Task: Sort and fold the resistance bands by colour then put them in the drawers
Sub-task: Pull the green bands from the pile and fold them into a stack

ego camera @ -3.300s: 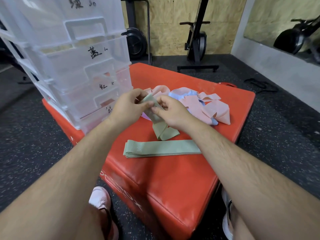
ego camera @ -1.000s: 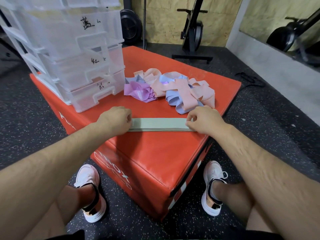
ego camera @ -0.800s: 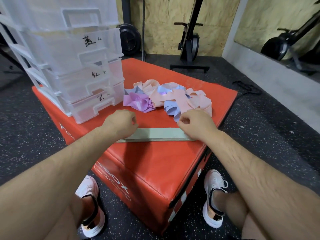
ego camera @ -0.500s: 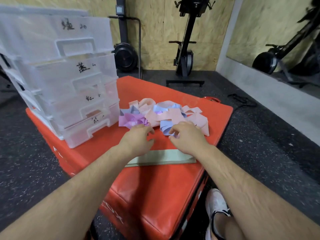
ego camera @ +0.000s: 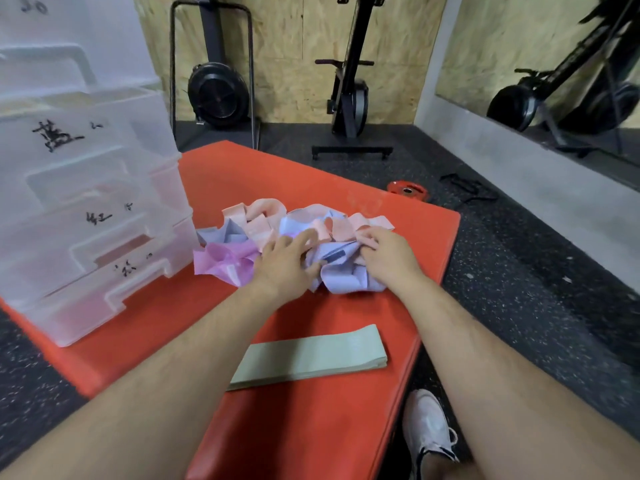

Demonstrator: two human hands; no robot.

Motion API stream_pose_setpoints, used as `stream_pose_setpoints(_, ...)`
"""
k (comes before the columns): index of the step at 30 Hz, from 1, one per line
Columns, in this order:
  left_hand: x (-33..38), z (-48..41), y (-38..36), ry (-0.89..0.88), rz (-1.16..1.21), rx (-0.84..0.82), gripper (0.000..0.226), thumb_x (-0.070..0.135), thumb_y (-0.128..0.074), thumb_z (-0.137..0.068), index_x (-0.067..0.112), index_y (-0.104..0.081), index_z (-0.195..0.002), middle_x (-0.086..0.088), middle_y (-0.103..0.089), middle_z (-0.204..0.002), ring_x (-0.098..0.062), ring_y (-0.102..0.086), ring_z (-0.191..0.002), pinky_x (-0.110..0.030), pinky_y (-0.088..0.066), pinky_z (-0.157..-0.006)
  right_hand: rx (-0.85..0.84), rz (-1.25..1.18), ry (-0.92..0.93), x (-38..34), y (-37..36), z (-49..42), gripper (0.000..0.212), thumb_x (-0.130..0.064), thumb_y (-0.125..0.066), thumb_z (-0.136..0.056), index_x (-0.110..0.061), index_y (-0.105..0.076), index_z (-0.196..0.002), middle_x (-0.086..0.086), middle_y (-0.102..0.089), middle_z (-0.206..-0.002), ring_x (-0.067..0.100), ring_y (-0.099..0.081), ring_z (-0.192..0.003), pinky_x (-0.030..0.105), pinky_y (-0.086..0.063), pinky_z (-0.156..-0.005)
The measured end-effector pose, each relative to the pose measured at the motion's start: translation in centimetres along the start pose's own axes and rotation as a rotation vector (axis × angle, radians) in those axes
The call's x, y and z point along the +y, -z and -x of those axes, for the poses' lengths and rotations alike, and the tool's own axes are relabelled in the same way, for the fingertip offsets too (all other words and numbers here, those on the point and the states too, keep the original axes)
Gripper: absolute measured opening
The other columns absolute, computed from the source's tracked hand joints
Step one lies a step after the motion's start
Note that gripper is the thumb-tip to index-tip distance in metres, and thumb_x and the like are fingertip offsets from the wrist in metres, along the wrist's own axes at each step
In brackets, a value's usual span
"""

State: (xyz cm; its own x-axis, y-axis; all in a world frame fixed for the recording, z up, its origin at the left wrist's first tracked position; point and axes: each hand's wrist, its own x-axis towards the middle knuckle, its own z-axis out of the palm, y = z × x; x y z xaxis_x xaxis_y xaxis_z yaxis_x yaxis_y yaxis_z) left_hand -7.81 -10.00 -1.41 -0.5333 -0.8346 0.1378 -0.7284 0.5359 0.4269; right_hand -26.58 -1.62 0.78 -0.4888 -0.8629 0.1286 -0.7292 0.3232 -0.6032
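Observation:
A folded stack of green bands (ego camera: 311,355) lies flat near the front of the red padded box (ego camera: 214,306). Behind it sits a tangled pile of bands: pink ones (ego camera: 259,216), pale blue ones (ego camera: 343,275) and a purple one (ego camera: 221,261). My left hand (ego camera: 284,261) lies on the pile with fingers spread and fairly straight, thumb against the pale blue band. My right hand (ego camera: 384,254) has its fingers curled into the pale blue band at the pile's right side. The clear plastic drawer unit (ego camera: 86,209) stands at the left, drawers labelled in black ink.
A small red weight plate (ego camera: 407,191) lies on the dark rubber floor beyond the box. Exercise machines (ego camera: 349,95) stand against the wooden back wall. A grey ledge runs along the right. My white shoe (ego camera: 429,431) is beside the box's front right corner.
Both hands left the folded green stack and moved forward onto the tangled pile. The green stack stays flat on the box. The camera view tilted up and closer.

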Motion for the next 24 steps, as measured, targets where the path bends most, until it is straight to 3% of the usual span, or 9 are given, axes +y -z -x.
stream_pose_setpoints(2,0.1,-0.5,0.1,0.006,0.092,0.099,0.026,0.041,-0.051,-0.092,0.037,-0.055,-0.117,0.000,-0.065,-0.109,-0.027,-0.059,-0.109,-0.044,-0.051,-0.087,0.122,-0.179,-0.039,-0.1,1.2,-0.7,0.022,-0.006,-0.051,-0.085,-0.023,-0.066,-0.086,-0.003,-0.070,-0.093,0.024,-0.064,-0.089,0.032,-0.051,-0.072)
stream_pose_setpoints(5,1.2,-0.9,1.4,0.015,0.244,0.245,0.010,0.025,-0.049,-0.095,0.023,-0.058,-0.090,0.000,-0.066,-0.080,-0.026,-0.064,-0.081,-0.041,-0.051,-0.070,0.251,-0.369,0.001,-1.7,2.8,-0.5,0.026,-0.005,-0.052,-0.085,-0.026,-0.066,-0.080,-0.015,-0.065,-0.083,-0.002,-0.058,-0.077,0.009,-0.041,-0.061)
stream_pose_setpoints(7,1.8,-1.1,2.4,0.016,0.365,0.367,0.013,0.020,-0.050,-0.095,0.020,-0.055,-0.084,0.001,-0.059,-0.078,-0.025,-0.060,-0.079,-0.039,-0.049,-0.071,0.295,-0.483,0.056,-2.9,3.1,-0.1,0.025,-0.006,-0.053,-0.084,-0.025,-0.069,-0.086,-0.016,-0.068,-0.085,-0.010,-0.059,-0.077,0.008,-0.040,-0.061)
stream_pose_setpoints(9,2.2,-1.0,3.9,0.001,0.452,0.467,0.013,0.020,-0.050,-0.095,0.018,-0.059,-0.085,0.005,-0.058,-0.077,-0.019,-0.057,-0.079,-0.035,-0.047,-0.072,0.338,-0.566,0.097,-3.7,3.3,0.2,0.025,-0.008,-0.055,-0.084,-0.027,-0.071,-0.090,-0.016,-0.071,-0.091,-0.007,-0.063,-0.083,0.014,-0.047,-0.066)
stream_pose_setpoints(12,2.4,-0.6,5.9,0.011,0.564,0.528,0.012,0.019,-0.052,-0.096,0.017,-0.063,-0.093,0.010,-0.061,-0.077,-0.001,-0.052,-0.068,-0.011,-0.039,-0.060,0.341,-0.676,0.131,-4.8,3.7,0.2,0.026,-0.009,-0.059,-0.086,-0.031,-0.072,-0.093,-0.017,-0.073,-0.100,0.003,-0.068,-0.093,0.025,-0.056,-0.071)
stream_pose_setpoints(15,2.3,0.2,6.0,0.001,0.510,0.545,0.014,0.016,-0.052,-0.092,0.020,-0.062,-0.101,0.005,-0.063,-0.098,0.000,-0.054,-0.079,-0.009,-0.038,-0.067,0.137,-0.701,0.119,-5.1,3.6,-0.4,0.030,-0.012,-0.063,-0.082,-0.033,-0.071,-0.102,-0.014,-0.072,-0.108,0.014,-0.070,-0.091,0.036,-0.061,-0.071)
stream_pose_setpoints(19,2.3,1.5,2.9,-0.265,0.260,0.355,0.043,0.021,-0.053,-0.078,0.020,-0.059,-0.121,-0.001,-0.054,-0.127,-0.019,-0.050,-0.118,-0.038,-0.044,-0.097,-0.309,-0.408,0.083,-3.3,3.0,0.2,0.054,-0.008,-0.068,-0.080,-0.034,-0.065,-0.127,-0.006,-0.060,-0.129,0.011,-0.059,-0.109,0.021,-0.051,-0.075)
stream_pose_setpoints(22,3.1,2.5,0.1,-0.348,0.049,0.041,0.055,0.046,-0.049,-0.084,0.039,-0.047,-0.138,0.010,-0.042,-0.148,-0.020,-0.032,-0.140,-0.051,-0.032,-0.112,-0.243,-0.433,-0.024,-1.4,3.2,0.5,0.043,-0.008,-0.059,-0.086,-0.029,-0.069,-0.122,0.000,-0.064,-0.122,0.008,-0.059,-0.104,0.015,-0.045,-0.074)
stream_pose_setpoints(24,3.1,2.7,-1.6,-0.292,-0.076,-0.143,0.062,0.062,-0.054,-0.086,0.048,-0.036,-0.143,0.015,-0.028,-0.156,-0.019,-0.016,-0.146,-0.056,-0.020,-0.115,-0.135,-0.331,-0.099,0.7,2.5,0.0,0.048,-0.008,-0.053,-0.082,-0.031,-0.066,-0.123,0.000,-0.065,-0.122,0.012,-0.059,-0.114,0.024,-0.047,-0.087)
